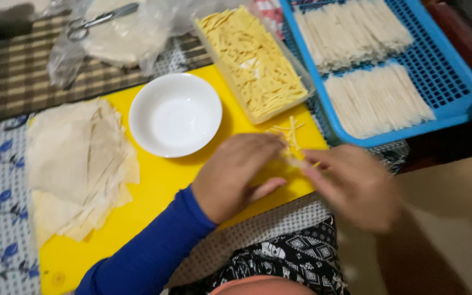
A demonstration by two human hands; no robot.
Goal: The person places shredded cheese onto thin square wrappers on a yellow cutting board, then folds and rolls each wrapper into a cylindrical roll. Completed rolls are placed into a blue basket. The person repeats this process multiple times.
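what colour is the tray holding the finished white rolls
Blue, a perforated plastic tray, seen best in the head view at upper right, holding rows of white rolls.

Take the bright yellow cutting board (159, 180) as your landmark. On it you have a plain white bowl (175, 114) and, toward its left edge, a cream stack of thin pastry sheets (77, 164). Just past its far edge sits a clear tub of pale yellow strips (252, 60), and right of that a blue grid-holed tray (443, 71) with white rolls (375, 101). Beneath the board you see a white cloth with blue flowers (6, 207). Your left sleeve (148, 251) is royal blue.
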